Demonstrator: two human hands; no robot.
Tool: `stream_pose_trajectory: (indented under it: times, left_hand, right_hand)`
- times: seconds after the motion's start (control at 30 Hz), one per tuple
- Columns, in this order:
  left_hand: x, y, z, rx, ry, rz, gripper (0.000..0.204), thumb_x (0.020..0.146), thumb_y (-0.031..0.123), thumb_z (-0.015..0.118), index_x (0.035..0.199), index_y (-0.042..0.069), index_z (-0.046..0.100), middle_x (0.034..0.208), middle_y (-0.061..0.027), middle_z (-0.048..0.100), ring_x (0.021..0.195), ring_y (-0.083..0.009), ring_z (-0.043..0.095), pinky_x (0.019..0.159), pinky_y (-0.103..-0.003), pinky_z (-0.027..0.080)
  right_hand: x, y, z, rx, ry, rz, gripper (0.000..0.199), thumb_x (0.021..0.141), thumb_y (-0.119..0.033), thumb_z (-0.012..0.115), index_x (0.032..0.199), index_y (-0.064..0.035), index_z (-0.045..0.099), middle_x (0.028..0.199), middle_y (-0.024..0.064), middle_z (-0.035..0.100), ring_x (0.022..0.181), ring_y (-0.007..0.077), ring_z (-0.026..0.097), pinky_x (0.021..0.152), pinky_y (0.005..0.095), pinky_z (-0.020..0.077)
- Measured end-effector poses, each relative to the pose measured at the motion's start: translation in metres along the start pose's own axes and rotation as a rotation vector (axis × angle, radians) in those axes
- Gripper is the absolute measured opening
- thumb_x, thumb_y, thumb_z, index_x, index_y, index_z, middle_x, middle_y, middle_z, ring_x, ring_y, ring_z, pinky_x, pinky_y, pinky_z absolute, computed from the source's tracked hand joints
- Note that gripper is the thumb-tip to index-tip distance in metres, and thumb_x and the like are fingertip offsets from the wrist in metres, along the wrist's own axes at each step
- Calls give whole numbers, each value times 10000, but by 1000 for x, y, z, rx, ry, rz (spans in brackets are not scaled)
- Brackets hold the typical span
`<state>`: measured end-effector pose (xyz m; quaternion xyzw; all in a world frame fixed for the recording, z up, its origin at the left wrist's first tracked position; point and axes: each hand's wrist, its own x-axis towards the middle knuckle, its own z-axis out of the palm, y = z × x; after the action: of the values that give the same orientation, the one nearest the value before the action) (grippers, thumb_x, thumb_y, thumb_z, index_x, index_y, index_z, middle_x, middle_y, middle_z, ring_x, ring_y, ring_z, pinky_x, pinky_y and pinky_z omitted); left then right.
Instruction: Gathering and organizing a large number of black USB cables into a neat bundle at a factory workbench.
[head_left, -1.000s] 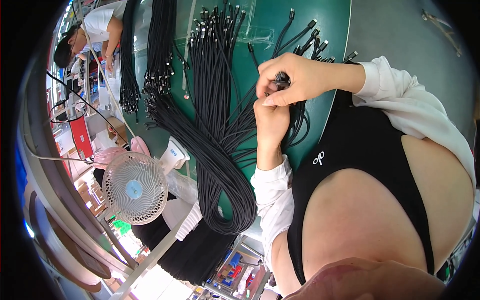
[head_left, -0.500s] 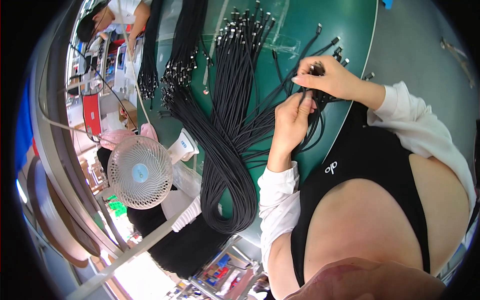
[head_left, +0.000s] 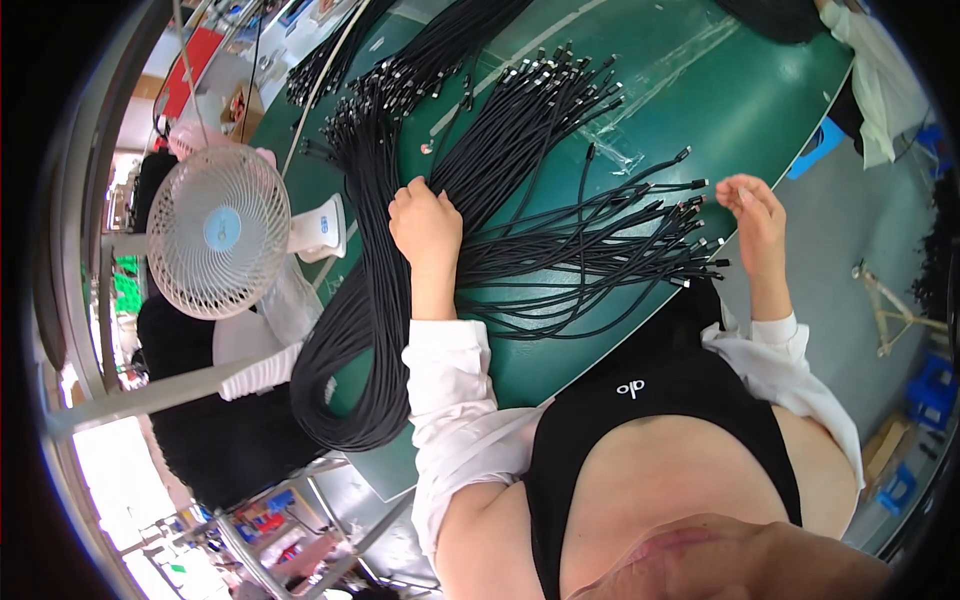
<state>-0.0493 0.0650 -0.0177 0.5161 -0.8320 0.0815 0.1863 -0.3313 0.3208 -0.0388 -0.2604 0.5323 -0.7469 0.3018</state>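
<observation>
Left hand (head_left: 428, 225) clenched down on the black cable bundle (head_left: 540, 150) mid-table; right hand (head_left: 755, 210) loosely curled at the near table edge, fingertips by the fanned connector ends (head_left: 690, 245), gripping nothing I can tell. Likely sorting step: next needs one end pinched free. White desk fan (head_left: 220, 245) sits off the far left edge of the green table (head_left: 720, 90).

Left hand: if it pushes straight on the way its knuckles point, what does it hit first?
The left hand already rests on the black cable bundle; going on, it likely just meets more of those cables across the green table.
</observation>
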Motion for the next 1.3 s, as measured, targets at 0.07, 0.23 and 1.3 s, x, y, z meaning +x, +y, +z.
stream_pose_trajectory:
  times: [0.07, 0.23, 1.3]
  left_hand:
    - [6, 5, 4, 134, -62, -46, 171, 703, 123, 598, 845, 37, 556, 872, -105, 577, 836, -273, 571, 695, -396, 469]
    - [15, -1, 17, 57, -46, -31, 128, 673, 27, 551, 799, 9, 553, 829, -143, 577, 793, -300, 589, 679, -383, 494]
    - [30, 46, -23, -366, 84, 580, 356, 737, 171, 612, 1017, -35, 536, 946, -213, 536, 928, -345, 506, 814, -406, 415]
  right_hand:
    - [-8, -6, -5, -25, 8, -21, 213, 845, -137, 521, 969, 32, 558, 915, 112, 602, 864, 176, 561, 804, 293, 422]
    - [-17, -13, -7, -101, 9, -45, 180, 845, -100, 519, 949, 40, 565, 879, 100, 598, 829, 161, 563, 775, 282, 427]
    - [31, -56, 73, -997, -907, -648, 186, 765, -113, 599, 913, -8, 559, 897, 100, 574, 842, 249, 547, 749, 343, 432]
